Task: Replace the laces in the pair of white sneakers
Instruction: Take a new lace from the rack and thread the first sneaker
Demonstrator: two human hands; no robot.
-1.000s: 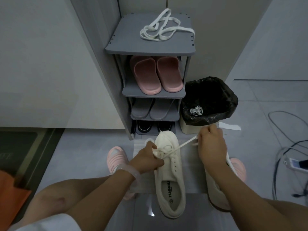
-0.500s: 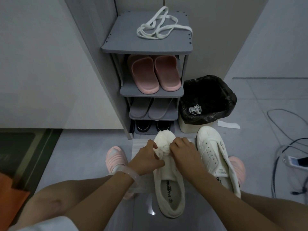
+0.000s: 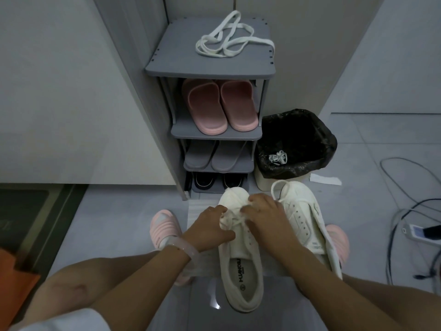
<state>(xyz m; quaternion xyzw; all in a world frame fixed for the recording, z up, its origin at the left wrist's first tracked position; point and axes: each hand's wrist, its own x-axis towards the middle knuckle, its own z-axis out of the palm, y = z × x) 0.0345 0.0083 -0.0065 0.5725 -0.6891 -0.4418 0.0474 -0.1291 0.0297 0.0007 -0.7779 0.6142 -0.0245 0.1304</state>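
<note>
Grey floor [image 3: 124, 211], shoe rack [image 3: 210, 70], bin [image 3: 331, 144] ahead, both hands' grip pinching lace [image 3: 235, 217] on sneaker [image 3: 243, 266]

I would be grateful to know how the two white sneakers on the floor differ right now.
The left sneaker has both hands, left hand and right hand, working a lace at its eyelets; the right sneaker lies untouched, its eyelets mostly bare. Both are white and point toward the shoe rack.

pale pink wristband [image 3: 185, 247], pink slippers [image 3: 164, 225]
</note>
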